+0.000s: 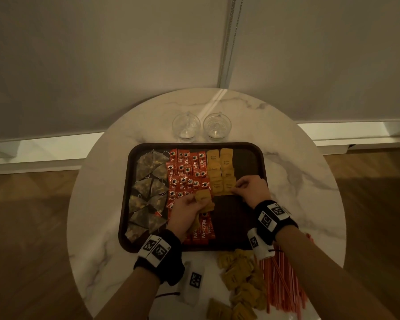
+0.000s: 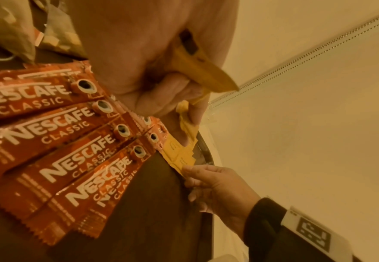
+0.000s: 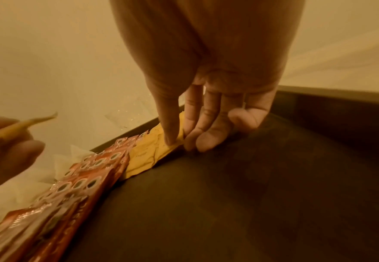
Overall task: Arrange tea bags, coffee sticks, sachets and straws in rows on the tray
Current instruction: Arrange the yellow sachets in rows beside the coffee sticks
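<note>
Round marble table; dark rectangular tray at its centre. Two clear glass cups stand side by side just beyond the tray's far edge. On the table at the tray's near right corner: a loose heap of yellow sachets and, just to its right, a bundle of orange straws.

On the tray, rows run far edge to near edge: pyramid tea bags along the left edge, red coffee sticks beside them, then a double row of placed sachets reaching about halfway. The right part of the tray is bare.

Left hand is over the coffee sticks near the tray's middle, fingers curled around several held sachets.

Right hand is at the near end of the sachet row, thumb and fingertips pinching the right edge of the nearest sachet, which lies flat on the tray.
</note>
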`<state>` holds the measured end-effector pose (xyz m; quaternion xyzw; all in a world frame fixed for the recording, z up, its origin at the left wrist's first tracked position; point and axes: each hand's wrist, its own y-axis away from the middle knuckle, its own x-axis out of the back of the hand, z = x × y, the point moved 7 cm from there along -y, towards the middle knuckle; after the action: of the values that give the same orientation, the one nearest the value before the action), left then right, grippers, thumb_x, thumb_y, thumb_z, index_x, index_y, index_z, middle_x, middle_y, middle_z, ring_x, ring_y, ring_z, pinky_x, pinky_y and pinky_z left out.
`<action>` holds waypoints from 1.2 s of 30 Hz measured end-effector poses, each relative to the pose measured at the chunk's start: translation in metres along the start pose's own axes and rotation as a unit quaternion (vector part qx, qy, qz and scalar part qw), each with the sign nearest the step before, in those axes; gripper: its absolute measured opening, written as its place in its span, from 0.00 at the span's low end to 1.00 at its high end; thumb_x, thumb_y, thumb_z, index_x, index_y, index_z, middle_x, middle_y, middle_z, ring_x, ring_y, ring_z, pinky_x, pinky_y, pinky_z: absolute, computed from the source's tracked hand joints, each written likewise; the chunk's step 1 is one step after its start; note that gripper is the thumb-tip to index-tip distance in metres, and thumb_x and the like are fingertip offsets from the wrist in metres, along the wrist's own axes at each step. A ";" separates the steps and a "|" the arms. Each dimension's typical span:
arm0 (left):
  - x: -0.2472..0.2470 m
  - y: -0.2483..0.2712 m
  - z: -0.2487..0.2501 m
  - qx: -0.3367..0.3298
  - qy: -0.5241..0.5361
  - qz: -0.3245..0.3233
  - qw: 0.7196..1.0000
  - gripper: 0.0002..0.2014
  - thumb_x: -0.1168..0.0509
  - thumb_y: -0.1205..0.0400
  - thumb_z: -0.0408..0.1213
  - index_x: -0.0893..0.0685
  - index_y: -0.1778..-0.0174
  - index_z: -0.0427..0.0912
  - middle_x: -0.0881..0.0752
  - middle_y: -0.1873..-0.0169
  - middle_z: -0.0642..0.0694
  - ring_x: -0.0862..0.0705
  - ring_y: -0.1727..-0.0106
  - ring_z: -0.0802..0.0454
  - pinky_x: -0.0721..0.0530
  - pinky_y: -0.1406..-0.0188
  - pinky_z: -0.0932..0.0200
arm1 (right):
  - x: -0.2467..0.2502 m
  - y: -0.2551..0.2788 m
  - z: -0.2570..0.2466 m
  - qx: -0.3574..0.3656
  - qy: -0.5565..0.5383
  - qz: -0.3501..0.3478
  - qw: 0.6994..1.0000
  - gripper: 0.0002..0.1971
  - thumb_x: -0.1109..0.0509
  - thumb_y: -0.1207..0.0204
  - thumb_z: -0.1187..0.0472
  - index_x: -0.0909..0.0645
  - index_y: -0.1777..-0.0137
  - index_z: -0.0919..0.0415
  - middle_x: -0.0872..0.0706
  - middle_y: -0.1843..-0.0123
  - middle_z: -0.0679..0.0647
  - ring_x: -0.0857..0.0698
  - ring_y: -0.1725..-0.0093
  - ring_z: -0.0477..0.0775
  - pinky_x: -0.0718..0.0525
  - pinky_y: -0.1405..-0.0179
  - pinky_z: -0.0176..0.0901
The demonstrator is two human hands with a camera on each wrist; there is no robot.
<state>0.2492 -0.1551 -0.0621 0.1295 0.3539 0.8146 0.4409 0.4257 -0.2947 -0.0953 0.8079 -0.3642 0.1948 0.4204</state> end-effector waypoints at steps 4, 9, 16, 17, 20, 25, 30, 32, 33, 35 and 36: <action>0.000 -0.005 0.006 -0.007 -0.028 0.001 1.000 0.09 0.30 0.20 0.37 0.11 0.45 0.41 0.09 0.48 0.47 0.12 0.43 0.50 0.17 0.35 0.48 | 0.002 -0.002 0.000 -0.006 0.031 0.003 0.999 0.10 0.20 0.31 0.49 0.19 0.57 0.47 0.13 0.57 0.50 0.13 0.58 0.51 0.11 0.54 0.51; -0.008 -0.013 0.021 -0.019 -0.064 -0.027 0.997 0.07 0.32 0.18 0.38 0.11 0.48 0.45 0.09 0.49 0.49 0.11 0.44 0.52 0.16 0.38 0.51 | -0.002 0.033 -0.021 0.032 -0.105 -0.040 0.993 0.09 0.29 0.20 0.53 0.14 0.51 0.58 0.11 0.60 0.54 0.15 0.68 0.49 0.13 0.60 0.44; -0.017 -0.017 0.037 -0.074 -0.138 -0.049 0.986 0.04 0.28 0.21 0.36 0.11 0.52 0.46 0.09 0.53 0.53 0.11 0.48 0.56 0.14 0.45 0.59 | -0.019 0.068 -0.033 0.055 -0.225 -0.136 0.963 0.06 0.27 0.22 0.64 0.12 0.48 0.65 0.09 0.60 0.53 0.14 0.70 0.47 0.21 0.73 0.31; -0.018 -0.018 0.037 -0.076 -0.149 -0.051 0.985 0.04 0.28 0.21 0.36 0.11 0.52 0.47 0.09 0.53 0.53 0.12 0.48 0.57 0.15 0.44 0.59 | -0.020 0.068 -0.031 0.050 -0.228 -0.130 0.964 0.06 0.27 0.23 0.65 0.12 0.49 0.65 0.08 0.60 0.54 0.13 0.70 0.47 0.21 0.73 0.32; -0.012 -0.020 0.032 -0.069 -0.146 -0.012 0.987 0.05 0.32 0.18 0.40 0.12 0.51 0.46 0.10 0.53 0.51 0.13 0.46 0.56 0.17 0.40 0.56 | -0.018 0.064 -0.022 0.025 -0.231 -0.099 0.968 0.05 0.27 0.22 0.64 0.12 0.49 0.63 0.08 0.59 0.55 0.14 0.71 0.46 0.21 0.72 0.33; 0.008 -0.012 0.012 -0.001 -0.023 0.039 0.999 0.13 0.40 0.13 0.39 0.13 0.48 0.36 0.10 0.58 0.43 0.13 0.53 0.50 0.16 0.53 0.56 | -0.023 0.052 -0.004 -0.035 -0.185 -0.070 0.980 0.07 0.27 0.22 0.62 0.13 0.46 0.61 0.09 0.59 0.55 0.16 0.73 0.46 0.15 0.66 0.34; 0.020 0.005 0.005 0.005 0.043 0.049 0.998 0.12 0.40 0.14 0.34 0.14 0.49 0.31 0.11 0.64 0.44 0.12 0.61 0.55 0.15 0.60 0.60 | -0.039 0.041 -0.004 -0.050 -0.144 -0.076 0.985 0.09 0.26 0.23 0.62 0.14 0.45 0.64 0.10 0.62 0.55 0.17 0.75 0.48 0.15 0.67 0.37; 0.024 0.009 0.002 0.000 0.048 0.053 0.997 0.12 0.40 0.14 0.34 0.14 0.49 0.30 0.12 0.64 0.44 0.13 0.67 0.60 0.17 0.68 0.65 | -0.041 0.038 -0.005 -0.050 -0.123 -0.076 0.988 0.09 0.25 0.23 0.61 0.13 0.45 0.65 0.10 0.62 0.55 0.17 0.76 0.47 0.16 0.71 0.34; 0.027 0.011 0.002 -0.004 0.045 0.059 0.997 0.12 0.40 0.14 0.34 0.14 0.49 0.29 0.12 0.64 0.44 0.14 0.69 0.61 0.18 0.72 0.68 | -0.041 0.037 -0.005 -0.049 -0.109 -0.074 0.990 0.09 0.25 0.23 0.60 0.13 0.46 0.64 0.10 0.61 0.55 0.17 0.76 0.46 0.16 0.72 0.34; 0.031 0.011 -0.001 -0.008 0.041 0.065 0.997 0.12 0.40 0.14 0.34 0.14 0.47 0.28 0.12 0.63 0.43 0.14 0.69 0.61 0.17 0.73 0.69 | -0.041 0.035 -0.006 -0.043 -0.069 -0.069 0.994 0.07 0.24 0.24 0.57 0.13 0.52 0.61 0.11 0.61 0.55 0.16 0.72 0.45 0.14 0.70 0.36; 0.032 0.012 -0.003 -0.005 0.041 0.065 0.997 0.12 0.39 0.14 0.34 0.14 0.46 0.29 0.12 0.61 0.43 0.14 0.67 0.60 0.16 0.72 0.67 | -0.040 0.034 -0.006 -0.039 -0.040 -0.065 0.996 0.07 0.23 0.25 0.54 0.13 0.56 0.58 0.11 0.61 0.54 0.14 0.69 0.47 0.11 0.66 0.41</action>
<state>0.2220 -0.1347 -0.0594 0.1171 0.3584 0.8480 0.3725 0.3738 -0.2857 -0.0979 0.8201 -0.3345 0.1207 0.4484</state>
